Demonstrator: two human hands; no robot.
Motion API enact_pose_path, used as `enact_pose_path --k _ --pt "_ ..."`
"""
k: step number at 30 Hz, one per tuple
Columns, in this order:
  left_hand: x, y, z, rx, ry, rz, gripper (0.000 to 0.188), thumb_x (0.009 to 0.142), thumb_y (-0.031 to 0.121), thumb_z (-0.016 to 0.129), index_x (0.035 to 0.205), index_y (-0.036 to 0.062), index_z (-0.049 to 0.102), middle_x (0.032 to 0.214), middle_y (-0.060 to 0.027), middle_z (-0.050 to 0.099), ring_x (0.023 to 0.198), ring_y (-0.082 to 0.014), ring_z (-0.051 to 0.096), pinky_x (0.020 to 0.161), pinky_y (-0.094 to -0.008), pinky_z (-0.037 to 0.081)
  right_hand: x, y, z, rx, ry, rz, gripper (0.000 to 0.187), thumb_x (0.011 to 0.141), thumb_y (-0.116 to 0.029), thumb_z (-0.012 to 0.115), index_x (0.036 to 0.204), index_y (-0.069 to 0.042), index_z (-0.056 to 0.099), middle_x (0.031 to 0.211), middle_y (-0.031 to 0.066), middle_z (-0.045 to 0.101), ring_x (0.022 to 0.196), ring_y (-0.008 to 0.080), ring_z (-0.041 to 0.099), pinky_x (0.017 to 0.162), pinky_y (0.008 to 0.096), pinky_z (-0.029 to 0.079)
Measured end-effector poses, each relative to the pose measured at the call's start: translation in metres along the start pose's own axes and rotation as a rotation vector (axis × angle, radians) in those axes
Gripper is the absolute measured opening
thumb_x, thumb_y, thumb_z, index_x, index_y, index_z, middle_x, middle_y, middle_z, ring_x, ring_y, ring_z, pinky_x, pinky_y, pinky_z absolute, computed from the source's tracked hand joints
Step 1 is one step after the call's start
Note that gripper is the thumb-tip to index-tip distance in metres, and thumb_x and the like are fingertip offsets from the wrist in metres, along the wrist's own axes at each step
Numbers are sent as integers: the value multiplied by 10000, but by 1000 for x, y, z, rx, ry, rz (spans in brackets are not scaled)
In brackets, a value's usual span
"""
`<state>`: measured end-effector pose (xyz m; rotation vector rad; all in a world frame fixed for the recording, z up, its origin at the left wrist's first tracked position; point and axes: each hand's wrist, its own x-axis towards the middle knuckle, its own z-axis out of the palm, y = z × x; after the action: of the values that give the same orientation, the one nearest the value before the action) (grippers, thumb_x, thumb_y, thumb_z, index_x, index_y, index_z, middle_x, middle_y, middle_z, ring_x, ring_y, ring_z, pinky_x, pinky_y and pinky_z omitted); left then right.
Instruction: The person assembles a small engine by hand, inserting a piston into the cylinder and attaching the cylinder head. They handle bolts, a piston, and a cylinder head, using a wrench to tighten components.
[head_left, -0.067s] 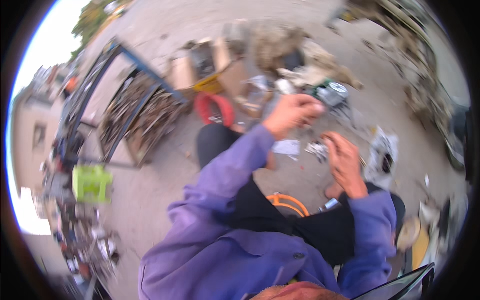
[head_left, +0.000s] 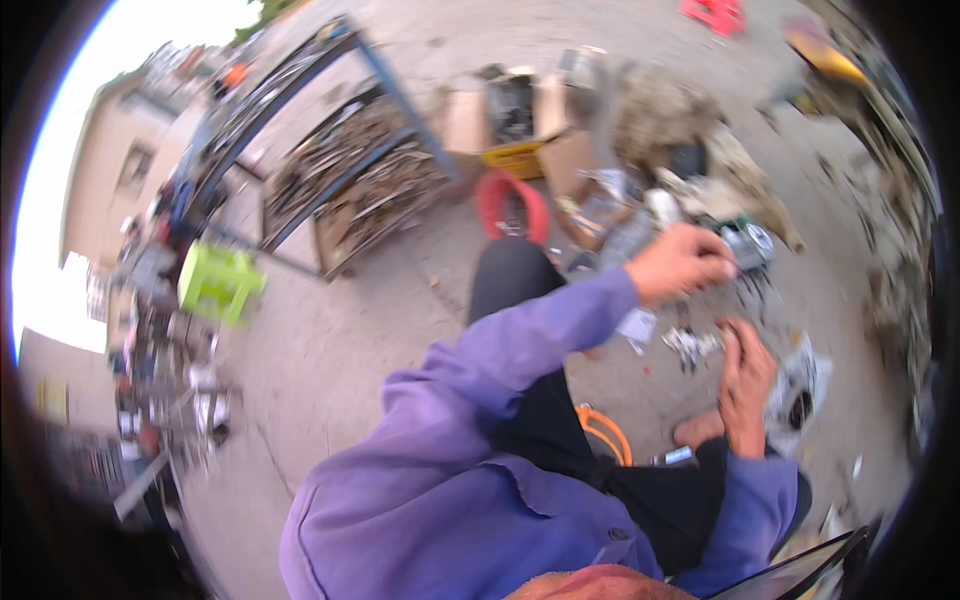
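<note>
Your left hand (head_left: 680, 262) is raised at about 1 o'clock from your chest; your right hand (head_left: 745, 385) sits lower, at 3 o'clock, just beside a small cluster of metal parts (head_left: 692, 345) on the ground between the two hands. A round metal part (head_left: 748, 242) lies just beyond your left hand. A coiled hose (head_left: 605, 430) lies by your knee, at 2 o'clock. A bucket (head_left: 510, 205) stands at 12 o'clock, cardboard boxes (head_left: 520, 120) behind it. A rack of scrap rods (head_left: 350, 180) stands at 11 o'clock; a plastic crate (head_left: 218, 283) at 9 o'clock.
</note>
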<state>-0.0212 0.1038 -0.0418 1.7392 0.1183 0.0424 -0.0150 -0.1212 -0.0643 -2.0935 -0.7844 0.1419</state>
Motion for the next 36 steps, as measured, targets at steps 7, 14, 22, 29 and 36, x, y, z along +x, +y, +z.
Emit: enact_pose_path --k 7,14,22,29,36 --pt "16 -19 48 -172 29 254 156 927 137 681 948 -18 674 812 -14 657 731 -63 567 662 -254 480 -9 19 -12 7 184 18 217 1028 -151 535 1060 10 677 939 109 718 779 163 654 687 315 507" --pt "12 -13 67 -313 208 154 99 937 82 651 943 -14 629 752 17 585 685 -53 486 613 -260 435 -3 -2 -20 239 195 248 267 1035 -226 535 1032 -1 679 682 -30 453 617 56 365 542 254 284" --pt "21 -25 69 -525 54 168 225 912 134 744 1053 45 593 898 8 661 767 -41 583 626 -237 480 1 10 -19 268 200 217 283 1032 -246 538 1024 -3 682 680 -49 435 608 41 346 534 249 261" --pt "22 -31 75 -630 12 96 324 832 -39 764 1055 30 540 914 -38 660 816 -101 644 670 -274 551 -2 9 -23 301 132 288 300 1035 -261 539 1022 2 682 690 -54 429 615 44 329 536 251 258" --pt "28 -32 77 -653 12 63 274 836 -47 762 1005 23 557 885 -52 676 783 -109 649 659 -280 559 -5 10 -26 472 124 348 289 1026 -252 562 1051 13 676 696 -48 461 604 32 370 533 221 276"
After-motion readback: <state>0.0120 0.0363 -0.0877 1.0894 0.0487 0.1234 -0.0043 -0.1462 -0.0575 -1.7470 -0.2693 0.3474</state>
